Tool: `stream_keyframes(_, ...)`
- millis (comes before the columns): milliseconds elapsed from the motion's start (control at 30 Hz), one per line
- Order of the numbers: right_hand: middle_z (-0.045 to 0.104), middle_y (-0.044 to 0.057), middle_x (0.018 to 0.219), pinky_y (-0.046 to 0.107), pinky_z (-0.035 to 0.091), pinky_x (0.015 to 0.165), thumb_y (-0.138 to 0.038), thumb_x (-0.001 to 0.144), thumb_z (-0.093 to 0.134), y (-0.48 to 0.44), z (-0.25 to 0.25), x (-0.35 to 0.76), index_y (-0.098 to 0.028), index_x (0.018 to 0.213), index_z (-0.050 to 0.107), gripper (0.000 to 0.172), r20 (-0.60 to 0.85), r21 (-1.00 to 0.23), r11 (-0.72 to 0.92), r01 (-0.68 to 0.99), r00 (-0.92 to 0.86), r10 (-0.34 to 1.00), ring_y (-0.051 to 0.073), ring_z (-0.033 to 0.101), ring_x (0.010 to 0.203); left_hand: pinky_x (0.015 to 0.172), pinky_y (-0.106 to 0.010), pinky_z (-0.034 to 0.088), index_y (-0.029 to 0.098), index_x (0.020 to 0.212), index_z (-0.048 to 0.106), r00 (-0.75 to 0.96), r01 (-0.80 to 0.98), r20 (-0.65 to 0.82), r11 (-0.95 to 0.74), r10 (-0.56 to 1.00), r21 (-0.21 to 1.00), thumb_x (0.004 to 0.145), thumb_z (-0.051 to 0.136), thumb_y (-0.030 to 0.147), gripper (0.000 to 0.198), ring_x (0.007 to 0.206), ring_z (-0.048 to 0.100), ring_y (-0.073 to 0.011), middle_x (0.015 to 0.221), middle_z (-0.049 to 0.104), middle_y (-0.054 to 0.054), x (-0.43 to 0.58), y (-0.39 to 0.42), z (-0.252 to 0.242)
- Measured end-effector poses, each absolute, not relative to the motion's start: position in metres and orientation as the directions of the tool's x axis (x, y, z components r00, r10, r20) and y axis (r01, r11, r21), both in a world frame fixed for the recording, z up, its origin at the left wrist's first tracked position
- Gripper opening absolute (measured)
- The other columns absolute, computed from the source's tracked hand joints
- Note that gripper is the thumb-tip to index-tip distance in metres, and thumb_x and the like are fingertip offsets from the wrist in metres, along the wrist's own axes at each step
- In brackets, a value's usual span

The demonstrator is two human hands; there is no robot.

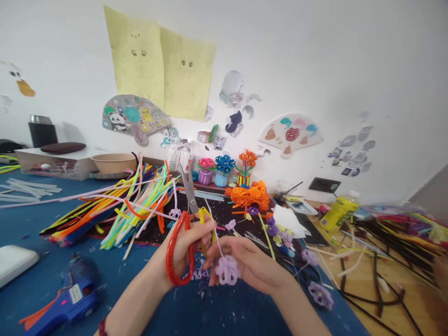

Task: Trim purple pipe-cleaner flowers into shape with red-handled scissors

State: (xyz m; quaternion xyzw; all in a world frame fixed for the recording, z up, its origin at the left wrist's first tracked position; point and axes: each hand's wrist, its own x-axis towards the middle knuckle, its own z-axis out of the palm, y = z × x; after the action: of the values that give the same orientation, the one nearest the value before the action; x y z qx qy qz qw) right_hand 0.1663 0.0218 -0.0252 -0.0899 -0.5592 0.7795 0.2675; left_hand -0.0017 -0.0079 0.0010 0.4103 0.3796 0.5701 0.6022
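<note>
My left hand [194,238] is closed, with red-handled scissors [179,252] hooked on it, blades pointing up and away. Its thumb and finger pinch the thin lilac stem [217,238] of a pipe-cleaner flower. Something yellow [203,219] shows behind these fingers; its kind is unclear. My right hand [250,261] curls around the lilac flower [227,270] at the lower end of the stem, its fingers partly hidden behind the petals. Small purple pieces [201,275] lie on the blue table below. More lilac flowers [320,295] rest right of my right hand.
A pile of coloured pipe cleaners [122,205] lies at left, a blue glue gun [75,294] nearer. Orange flowers [250,196] and small potted flowers [224,171] stand at the back. At right are a yellow bottle [339,211] and black pipe cleaners [380,284].
</note>
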Motion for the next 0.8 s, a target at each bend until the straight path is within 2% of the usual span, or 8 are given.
stream_keyframes(100, 0.067, 0.01, 0.086, 0.032, 0.05, 0.069, -0.044, 0.082, 0.064, 0.0195, -0.0242, 0.1648, -0.012, 0.088, 0.066, 0.033, 0.156, -0.908, -0.251, -0.335, -0.828, 0.539, 0.018, 0.066, 0.073, 0.039, -0.021, 0.043, 0.016, 0.059, 0.054, 0.145, -0.386, 0.009, 0.048, 0.989, 0.921, 0.071, 0.07, 0.036, 0.028, 0.041, 0.048, -0.008, 0.051, 0.045, 0.004, 0.0011, -0.0106, -0.0006)
stream_keyframes(200, 0.067, 0.007, 0.077, 0.03, 0.048, 0.072, -0.036, 0.076, 0.072, 0.0189, -0.0243, 0.1651, -0.012, 0.077, 0.068, 0.025, 0.175, -0.913, -0.207, -0.352, -0.795, 0.581, 0.016, 0.063, 0.074, 0.037, -0.024, 0.045, 0.017, 0.065, 0.055, 0.237, -0.425, 0.042, 0.065, 0.971, 0.903, 0.074, 0.067, 0.036, 0.024, 0.041, 0.052, -0.0113, 0.053, 0.044, 0.005, 0.0035, -0.011, -0.0019)
stream_keyframes(267, 0.067, 0.005, 0.073, 0.029, 0.046, 0.075, -0.033, 0.074, 0.075, 0.0194, -0.0252, 0.1655, -0.011, 0.076, 0.07, 0.023, 0.185, -0.923, -0.171, -0.344, -0.788, 0.587, 0.015, 0.062, 0.074, 0.038, -0.022, 0.045, 0.017, 0.067, 0.055, 0.251, -0.445, 0.065, 0.056, 0.966, 0.894, 0.075, 0.066, 0.033, 0.022, 0.043, 0.051, -0.0101, 0.054, 0.043, 0.006, 0.0046, -0.0102, -0.0023)
stream_keyframes(433, 0.068, 0.004, 0.072, 0.03, 0.046, 0.073, -0.034, 0.069, 0.077, 0.0202, -0.0243, 0.1672, -0.013, 0.073, 0.069, 0.022, 0.15, -0.951, -0.136, -0.279, -0.796, 0.586, 0.016, 0.062, 0.074, 0.048, -0.02, 0.044, 0.015, 0.061, 0.055, 0.243, -0.42, 0.061, 0.048, 0.968, 0.906, 0.076, 0.067, 0.032, 0.026, 0.05, 0.049, -0.0079, 0.054, 0.044, 0.004, 0.0072, -0.0092, -0.0019)
stream_keyframes(567, 0.068, 0.004, 0.075, 0.028, 0.045, 0.068, -0.033, 0.071, 0.075, 0.0209, -0.0186, 0.1702, -0.014, 0.072, 0.069, 0.02, 0.123, -0.981, -0.042, -0.19, -0.768, 0.629, 0.015, 0.059, 0.073, 0.05, -0.021, 0.039, 0.015, 0.057, 0.053, 0.092, -0.3, 0.058, -0.028, 0.994, 0.953, 0.073, 0.07, 0.037, 0.032, 0.05, 0.048, -0.0081, 0.052, 0.047, 0.004, 0.008, -0.0097, -0.0024)
stream_keyframes(667, 0.066, 0.003, 0.073, 0.025, 0.043, 0.063, -0.035, 0.071, 0.075, 0.0227, -0.0164, 0.1721, -0.014, 0.071, 0.068, 0.022, 0.13, -0.989, 0.041, -0.143, -0.695, 0.707, 0.013, 0.056, 0.069, 0.051, -0.02, 0.036, 0.017, 0.064, 0.053, 0.019, -0.211, 0.107, -0.1, 0.994, 0.972, 0.072, 0.071, 0.035, 0.028, 0.051, 0.045, -0.0071, 0.054, 0.048, 0.005, 0.0069, -0.0095, -0.0039)
stream_keyframes(800, 0.062, 0.001, 0.067, 0.023, 0.04, 0.058, -0.033, 0.069, 0.075, 0.0245, -0.017, 0.1732, -0.014, 0.069, 0.066, 0.021, 0.124, -0.991, 0.067, -0.113, -0.629, 0.767, 0.011, 0.052, 0.063, 0.052, -0.019, 0.035, 0.018, 0.076, 0.051, 0.103, -0.189, 0.128, -0.107, 0.986, 0.976, 0.073, 0.071, 0.032, 0.025, 0.054, 0.047, -0.0068, 0.063, 0.054, 0.005, 0.0068, -0.01, -0.0047)
